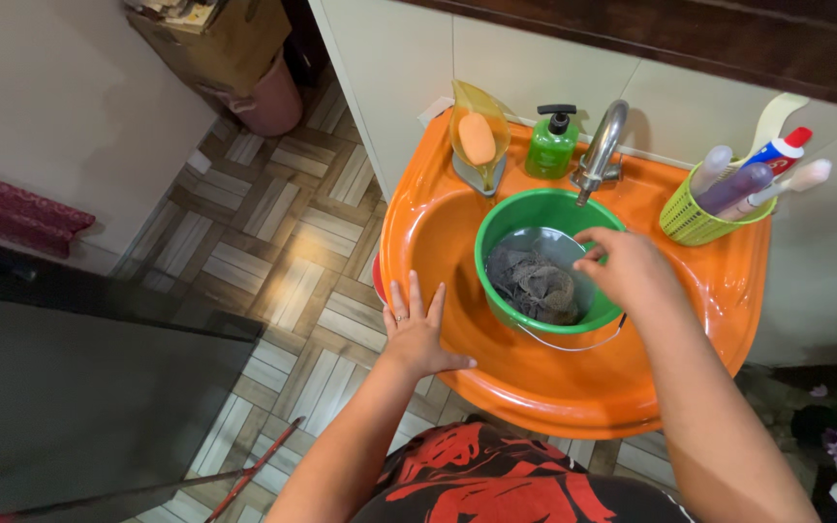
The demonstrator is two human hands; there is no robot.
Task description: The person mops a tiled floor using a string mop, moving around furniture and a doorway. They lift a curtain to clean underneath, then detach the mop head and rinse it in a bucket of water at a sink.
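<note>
A green plastic bucket (496, 281) was seen standing in an orange washbasin (438, 232), directly beneath a chrome tap (601, 145). A grey-brown cloth (535, 286) lay soaking inside the bucket. The right hand (627, 271) was held over the bucket's right rim, its fingers loosely curled and holding nothing; whether the rim was touched could not be told. The left hand (417, 329) was laid flat on the basin's front-left rim, fingers spread wide and empty. Behind the bucket, an orange soap bar (478, 138) in a yellow holder and a green pump bottle (550, 145) were placed. A lime basket (692, 218) with toothbrushes stood at the right.
</note>
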